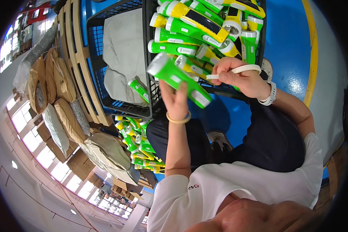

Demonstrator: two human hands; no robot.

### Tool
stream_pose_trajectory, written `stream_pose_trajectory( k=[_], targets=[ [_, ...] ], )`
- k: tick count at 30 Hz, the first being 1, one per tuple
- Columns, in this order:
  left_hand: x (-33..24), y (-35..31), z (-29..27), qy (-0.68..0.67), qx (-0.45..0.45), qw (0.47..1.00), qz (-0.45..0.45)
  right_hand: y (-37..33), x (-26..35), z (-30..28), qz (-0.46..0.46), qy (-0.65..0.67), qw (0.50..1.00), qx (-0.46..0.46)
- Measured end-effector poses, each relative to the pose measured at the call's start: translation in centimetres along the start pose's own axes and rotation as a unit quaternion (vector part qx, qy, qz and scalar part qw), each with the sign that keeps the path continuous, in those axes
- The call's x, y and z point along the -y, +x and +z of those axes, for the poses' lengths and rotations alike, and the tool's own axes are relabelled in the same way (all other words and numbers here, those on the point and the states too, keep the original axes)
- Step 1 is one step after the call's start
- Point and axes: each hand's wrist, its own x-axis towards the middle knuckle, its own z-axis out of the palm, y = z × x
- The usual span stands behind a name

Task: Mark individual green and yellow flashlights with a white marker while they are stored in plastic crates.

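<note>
My left hand [176, 102] is closed around a green flashlight [174, 75] with a white head, held tilted above the near left corner of a dark crate; it is slightly blurred. To its right, my right hand [239, 79] pinches a white curved strip [245, 69], one end of which sticks out at the fingertips toward the flashlight. Whether the strip is a closed ring I cannot tell. Many green and yellow flashlights [197, 25] lie heaped in the crate beyond my hands.
On the left stands a second dark crate [92, 58] with a grey sheet [123, 54] and one green flashlight [138, 91] in it. More flashlights [141, 149] are piled beside my left leg. Wooden pallet slats [81, 58] and brown sacks [60, 77] lie farther left. The floor [286, 50] is blue.
</note>
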Motion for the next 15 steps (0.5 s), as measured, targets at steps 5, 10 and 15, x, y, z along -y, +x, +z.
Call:
stream_pose_trajectory(
  k=[5,10,15],
  targets=[
    [0.8,-1.8,1.8,0.043,0.129,0.990,-0.042,0.6,0.9,0.8,0.005,-0.002,0.999,0.037],
    [0.4,-1.8,3.2,-0.164,0.150,0.974,-0.038,0.9,0.6,0.9,0.018,-0.032,0.999,0.011],
    [1.2,-1.4,3.0,0.039,0.072,0.997,-0.005,1.5,0.1,0.7,-0.049,-0.266,0.961,-0.058]
  ],
)
